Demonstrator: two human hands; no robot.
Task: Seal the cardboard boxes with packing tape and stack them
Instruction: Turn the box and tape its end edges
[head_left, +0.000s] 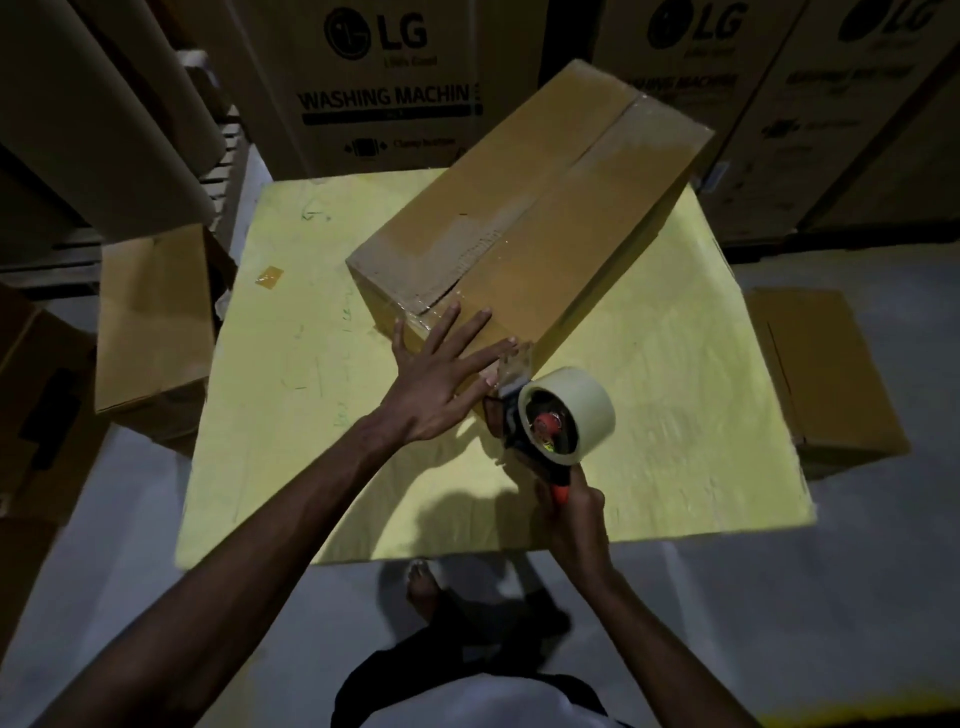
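A long brown cardboard box (535, 208) lies slantwise on the yellow table (675, 415), its flaps closed and clear tape running along the centre seam. My left hand (441, 374) presses flat with spread fingers on the box's near end face, over the tape end. My right hand (576, 519) grips the orange handle of a tape dispenser (561, 421) with a pale tape roll, held just off the box's near corner. A short strip of tape runs from the dispenser to the box.
An open-flapped cardboard box (156, 332) stands on the floor at the table's left. Another closed box (821, 374) sits on the floor at the right. Large washing-machine cartons (384, 88) line the back. A scrap of tape (269, 275) sticks to the table.
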